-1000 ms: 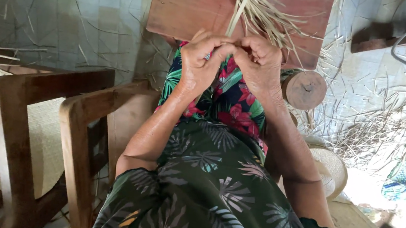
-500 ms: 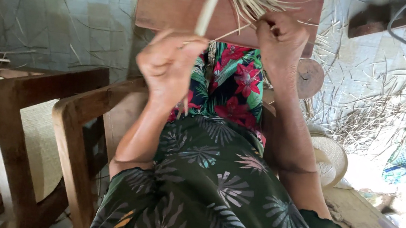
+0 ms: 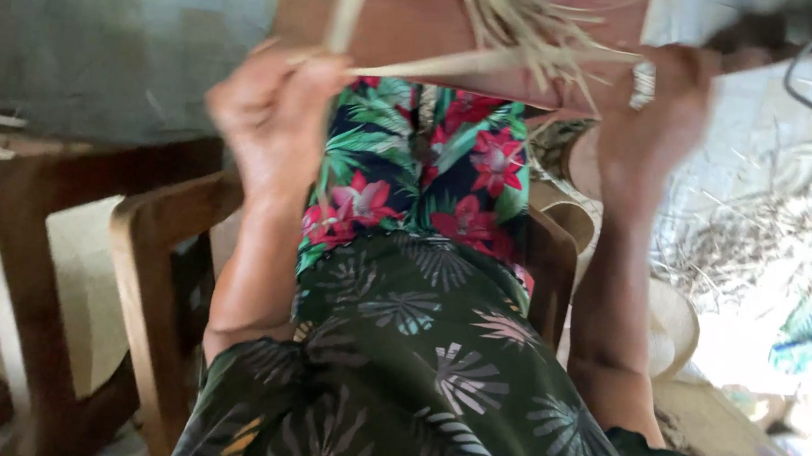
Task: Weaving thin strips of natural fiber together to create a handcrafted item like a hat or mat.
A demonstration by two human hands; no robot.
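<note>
Left hand (image 3: 272, 118) is pinching a pale leaf strip (image 3: 444, 61), fingers closed on its near end; right hand (image 3: 662, 109) is gripping the far end, blurred. Strip is running nearly level between the hands, just below the board (image 3: 399, 6); a second strand (image 3: 349, 1) is rising from the left fingers.

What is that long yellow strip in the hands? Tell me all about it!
The strip is a pale, flat, dry leaf blade, like straw. It is split in two: one half runs sideways between the left hand and right hand, the other rises from the left hand out of view. Loose fibres fan above it, before a board.
</note>
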